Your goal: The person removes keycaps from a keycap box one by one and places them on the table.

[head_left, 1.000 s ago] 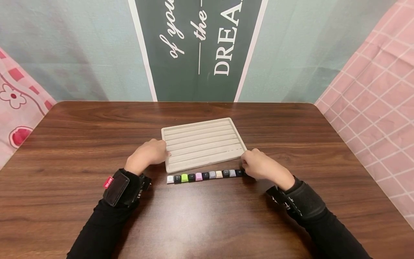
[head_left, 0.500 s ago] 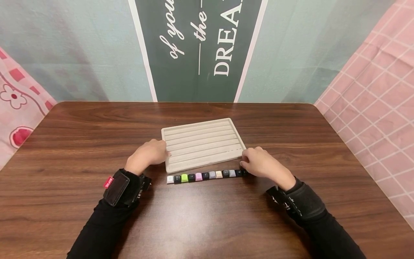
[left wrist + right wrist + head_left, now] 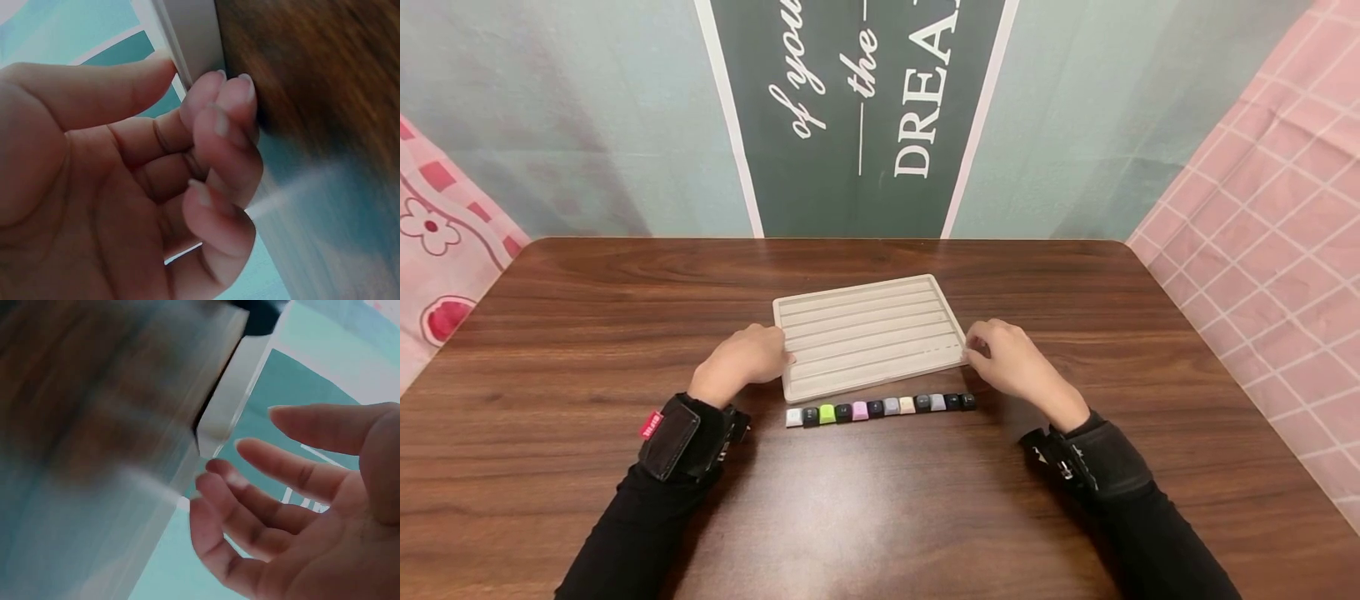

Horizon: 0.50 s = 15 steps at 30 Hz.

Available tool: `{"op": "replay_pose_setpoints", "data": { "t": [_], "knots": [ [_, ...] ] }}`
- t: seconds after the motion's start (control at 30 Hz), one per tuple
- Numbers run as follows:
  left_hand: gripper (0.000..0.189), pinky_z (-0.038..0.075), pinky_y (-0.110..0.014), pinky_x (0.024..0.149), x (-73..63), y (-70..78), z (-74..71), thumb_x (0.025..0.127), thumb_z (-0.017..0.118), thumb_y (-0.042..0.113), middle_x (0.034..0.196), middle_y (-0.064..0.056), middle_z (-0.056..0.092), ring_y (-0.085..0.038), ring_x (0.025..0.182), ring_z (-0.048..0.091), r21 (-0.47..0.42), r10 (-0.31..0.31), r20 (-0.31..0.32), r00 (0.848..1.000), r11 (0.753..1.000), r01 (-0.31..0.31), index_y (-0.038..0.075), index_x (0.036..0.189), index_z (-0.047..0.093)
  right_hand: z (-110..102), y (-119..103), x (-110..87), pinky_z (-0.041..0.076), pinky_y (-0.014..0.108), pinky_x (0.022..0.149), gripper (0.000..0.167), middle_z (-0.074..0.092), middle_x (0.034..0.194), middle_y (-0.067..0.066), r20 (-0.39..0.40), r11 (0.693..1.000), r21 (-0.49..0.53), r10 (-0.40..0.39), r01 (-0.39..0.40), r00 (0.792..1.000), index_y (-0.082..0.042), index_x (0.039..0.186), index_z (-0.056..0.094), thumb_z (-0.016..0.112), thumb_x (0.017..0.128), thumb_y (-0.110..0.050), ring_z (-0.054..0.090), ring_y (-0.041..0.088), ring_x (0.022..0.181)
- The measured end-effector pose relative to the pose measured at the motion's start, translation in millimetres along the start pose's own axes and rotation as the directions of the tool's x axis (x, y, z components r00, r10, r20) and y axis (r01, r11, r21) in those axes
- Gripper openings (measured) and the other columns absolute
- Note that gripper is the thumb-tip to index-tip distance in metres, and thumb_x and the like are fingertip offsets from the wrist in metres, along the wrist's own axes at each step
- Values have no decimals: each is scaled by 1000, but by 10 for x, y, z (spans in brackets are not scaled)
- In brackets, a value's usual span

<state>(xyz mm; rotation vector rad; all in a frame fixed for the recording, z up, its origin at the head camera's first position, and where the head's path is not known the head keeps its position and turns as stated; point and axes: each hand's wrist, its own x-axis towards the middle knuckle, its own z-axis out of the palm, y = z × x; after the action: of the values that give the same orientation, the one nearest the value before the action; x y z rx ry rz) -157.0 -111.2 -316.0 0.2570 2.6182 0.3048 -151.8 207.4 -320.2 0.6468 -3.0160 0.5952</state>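
A cream tray [image 3: 865,337] with raised parallel ridges lies slightly turned on the table. My left hand [image 3: 749,354] grips its left edge; in the left wrist view the thumb [image 3: 119,87] is on one side of the rim and the curled fingertips meet the other. At the tray's near right corner hovers my right hand [image 3: 1011,358]. The right wrist view has its thumb [image 3: 325,425] and index finger apart with nothing between them, close to the tray's corner [image 3: 219,425]. Just in front of the tray runs a row of keycaps [image 3: 891,406], mostly black, with white, green, pink, grey and cream ones.
The brown wooden table [image 3: 880,517] spreads out on all sides of the tray. Behind it hangs a pale green cloth with a dark lettered panel [image 3: 850,192]. Pink patterned cloths flank the left and right sides, the right one a checked cloth [image 3: 1285,208].
My right hand has lifted off the right end of the keycap row and moved up to the tray's corner, uncovering the last black keycap. My left hand stays on the tray.
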Motion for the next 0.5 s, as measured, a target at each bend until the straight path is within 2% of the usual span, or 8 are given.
{"op": "replay_pose_setpoints", "data": {
  "t": [0.13, 0.27, 0.4, 0.5],
  "knots": [
    [26, 37, -37, 68, -19, -7, -8, 95, 48, 21, 87, -14, 55, -24, 73, 48, -3, 0, -11, 1000, 1000, 0, -1, 101, 60, 0, 85, 12, 43, 45, 74, 15, 57, 95, 19, -14, 1000, 27, 12, -12, 1000, 3, 98, 60, 58, 87, -8, 55, 32, 87],
    [24, 41, -38, 67, -55, -30, -19, 94, 51, 23, 88, -15, 58, -25, 76, 53, -11, 13, -61, 998, 1000, -14, 2, 91, 61, -21, 141, 21, 39, 51, 83, 27, 54, 109, 25, -14, 998, 37, 44, -43, 999, 5, 111, 57, 56, 89, -12, 51, 40, 102],
    [22, 40, -38, 62, -92, -70, -33, 94, 50, 22, 78, -12, 55, -25, 70, 52, -44, 16, -164, 986, 999, -24, 3, 85, 58, -44, 173, 37, 34, 53, 90, 34, 50, 119, 27, -14, 997, 60, 52, -52, 999, 6, 119, 52, 53, 92, -14, 44, 42, 113],
    [21, 41, -40, 64, -103, -90, -31, 94, 49, 22, 81, -13, 55, -28, 73, 53, -67, 19, -270, 963, 997, -38, 2, 92, 53, -54, 201, 48, 30, 53, 95, 37, 46, 125, 27, -25, 996, 77, 48, -46, 999, 6, 124, 49, 51, 93, -14, 40, 42, 118]
  ]
}}
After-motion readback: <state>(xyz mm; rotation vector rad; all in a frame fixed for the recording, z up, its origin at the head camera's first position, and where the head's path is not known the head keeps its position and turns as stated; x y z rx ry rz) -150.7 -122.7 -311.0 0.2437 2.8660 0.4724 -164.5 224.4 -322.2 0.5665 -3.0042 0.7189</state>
